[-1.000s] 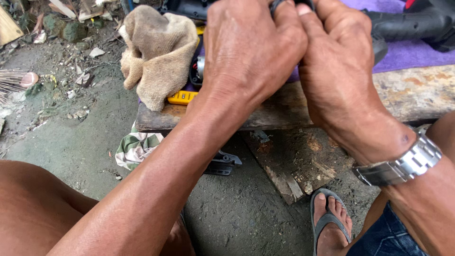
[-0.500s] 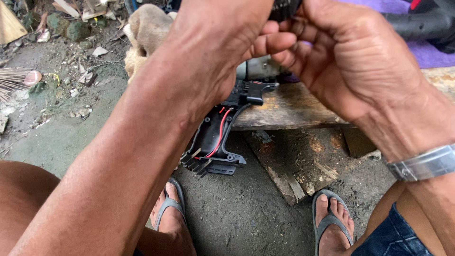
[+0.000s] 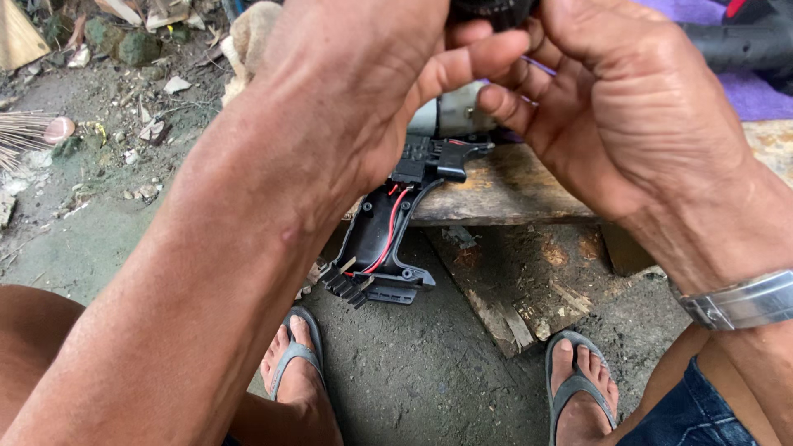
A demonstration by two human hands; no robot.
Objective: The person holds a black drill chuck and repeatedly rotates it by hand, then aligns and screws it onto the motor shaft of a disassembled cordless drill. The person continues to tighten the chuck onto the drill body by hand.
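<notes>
Head view: left hand (image 3: 355, 91) and right hand (image 3: 628, 107) both gripped the opened black plastic drill body (image 3: 388, 231), red wires exposed, silver motor at top, handle hanging below between them. Weathered wooden plank (image 3: 504, 190) sat behind; beige crumpled cloth (image 3: 248, 33) far left.

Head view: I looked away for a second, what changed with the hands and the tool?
Both hands, left hand and right hand, lifted the opened power tool up off the wooden plank, exposing its red and black wires. Both hands kept their grip; the plank stayed put.
</notes>
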